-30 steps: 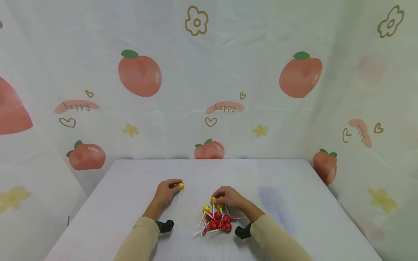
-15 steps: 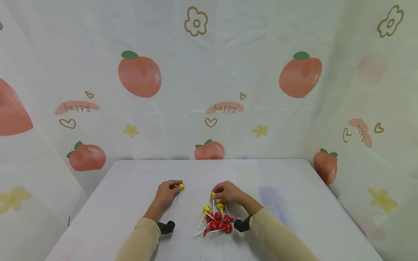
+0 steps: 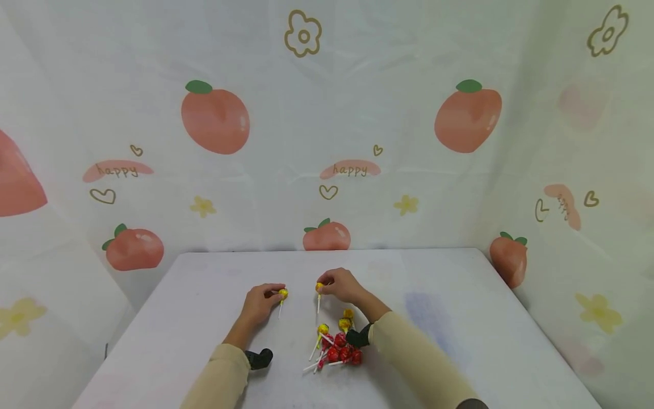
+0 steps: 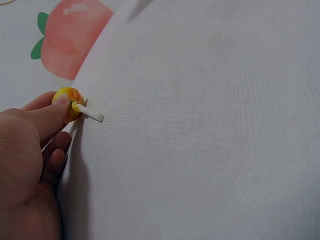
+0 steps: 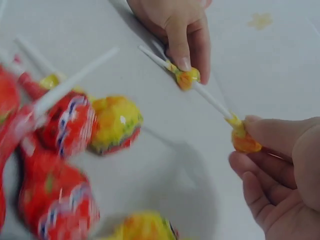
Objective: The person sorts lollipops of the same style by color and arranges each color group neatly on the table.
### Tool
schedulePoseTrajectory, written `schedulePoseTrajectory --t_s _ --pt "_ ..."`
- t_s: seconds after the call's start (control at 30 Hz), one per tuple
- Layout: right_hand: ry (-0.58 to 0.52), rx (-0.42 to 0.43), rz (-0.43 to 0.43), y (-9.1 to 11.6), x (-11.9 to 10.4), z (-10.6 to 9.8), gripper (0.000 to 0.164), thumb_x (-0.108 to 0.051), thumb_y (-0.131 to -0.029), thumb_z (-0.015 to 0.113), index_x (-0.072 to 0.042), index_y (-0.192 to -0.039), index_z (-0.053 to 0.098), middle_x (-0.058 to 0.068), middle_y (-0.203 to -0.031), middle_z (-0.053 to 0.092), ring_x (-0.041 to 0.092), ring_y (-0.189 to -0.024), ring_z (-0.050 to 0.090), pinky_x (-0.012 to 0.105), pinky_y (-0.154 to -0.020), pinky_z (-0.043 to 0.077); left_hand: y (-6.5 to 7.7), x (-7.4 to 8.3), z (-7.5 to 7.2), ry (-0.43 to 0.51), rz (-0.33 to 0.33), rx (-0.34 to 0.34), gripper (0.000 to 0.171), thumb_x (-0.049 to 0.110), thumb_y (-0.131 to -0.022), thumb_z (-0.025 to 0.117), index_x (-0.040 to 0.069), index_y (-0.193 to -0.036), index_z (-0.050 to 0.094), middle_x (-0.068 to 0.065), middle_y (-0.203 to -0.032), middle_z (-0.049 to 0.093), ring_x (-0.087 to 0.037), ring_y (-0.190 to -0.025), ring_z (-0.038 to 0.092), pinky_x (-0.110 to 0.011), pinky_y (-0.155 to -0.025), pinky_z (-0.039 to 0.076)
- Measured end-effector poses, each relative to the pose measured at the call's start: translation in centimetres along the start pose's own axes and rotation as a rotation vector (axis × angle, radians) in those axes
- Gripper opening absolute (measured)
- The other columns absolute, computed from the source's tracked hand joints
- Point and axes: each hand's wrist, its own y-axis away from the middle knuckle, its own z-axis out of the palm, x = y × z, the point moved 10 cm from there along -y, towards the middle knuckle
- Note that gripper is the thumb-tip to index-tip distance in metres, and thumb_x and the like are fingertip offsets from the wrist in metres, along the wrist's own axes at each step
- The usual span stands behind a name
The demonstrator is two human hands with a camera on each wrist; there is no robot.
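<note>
My left hand [image 3: 259, 303] pinches the head of a yellow lollipop [image 4: 70, 102] between thumb and fingers, its white stick pointing toward me. To its right, my right hand [image 3: 342, 285] pinches another yellow lollipop [image 5: 245, 139] by its wrapped head. That lollipop's stick [image 3: 319, 304] also points down toward me. In the right wrist view, the stick overlaps the head of the left hand's lollipop [image 5: 188, 79]. Red lollipops [image 3: 333, 354] lie piled nearer to me, below the right hand. Yellow lollipops [image 3: 323, 329] lie at the pile's far side, partly behind the black wrist mount [image 3: 359, 336].
The white table [image 3: 214, 272] ends at a back edge against a white curtain [image 3: 265, 216] printed with peaches and flowers. A second black wrist mount [image 3: 259, 359] sits by the left sleeve. A bluish stain [image 3: 429, 318] marks the tabletop at right.
My right hand has lifted a yellow lollipop out of the pile and carried it away from me and leftward, toward the left hand. The left hand has hardly moved.
</note>
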Motion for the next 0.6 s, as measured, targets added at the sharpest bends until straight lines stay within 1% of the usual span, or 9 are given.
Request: schedulePoseTrajectory --t_s 0.1,0.23,0.33,0.43,0.6 --pt "-0.008 0.049 -0.008 -0.8 -0.1 0.3 0.016 -0.012 -0.087 0.073 -0.005 -0.101 0.072 0.000 -0.090 0.066 0.015 -0.082 0.057 0.027 -0.069 0.049 -0.1 -0.1 0.2 -0.014 0.003 -0.004 0.027 0.007 -0.088 0.071 0.008 -0.114 0.072 -0.005 -0.104 0.068 -0.019 -0.089 0.056 -0.039 -0.080 0.046" --pt "-0.017 0.087 0.016 -1.7 -0.1 1.1 0.016 -0.011 -0.086 0.074 -0.004 -0.100 0.073 0.001 -0.089 0.066 0.016 -0.082 0.058 0.027 -0.070 0.048 -0.2 -0.3 0.4 -0.025 -0.008 -0.008 0.027 0.009 -0.088 0.071 0.009 -0.115 0.072 -0.005 -0.105 0.067 -0.019 -0.088 0.056 -0.039 -0.080 0.046" --pt "-0.030 0.103 0.041 -2.2 -0.1 1.9 0.017 -0.009 -0.085 0.075 -0.003 -0.101 0.073 0.002 -0.090 0.067 0.017 -0.083 0.059 0.027 -0.071 0.048 -0.2 -0.3 0.4 -0.018 -0.018 -0.006 0.027 0.010 -0.088 0.072 0.010 -0.115 0.072 -0.004 -0.106 0.067 -0.019 -0.090 0.056 -0.038 -0.081 0.046" --pt "-0.046 0.119 0.062 -2.6 -0.2 2.8 0.017 -0.008 -0.085 0.075 -0.002 -0.101 0.072 0.003 -0.090 0.066 0.018 -0.084 0.059 0.027 -0.070 0.049 -0.1 -0.3 0.3 -0.012 -0.010 -0.006 0.027 0.010 -0.088 0.071 0.010 -0.115 0.072 -0.004 -0.107 0.068 -0.019 -0.090 0.056 -0.038 -0.081 0.046" --pt "-0.063 0.130 0.045 -3.2 -0.5 4.6 0.016 -0.007 -0.085 0.075 -0.003 -0.100 0.072 0.001 -0.087 0.066 0.016 -0.083 0.060 0.026 -0.071 0.049 0.0 -0.1 0.0 -0.011 0.018 0.007 0.026 0.008 -0.088 0.071 0.008 -0.114 0.073 -0.006 -0.105 0.068 -0.019 -0.088 0.057 -0.037 -0.079 0.046"
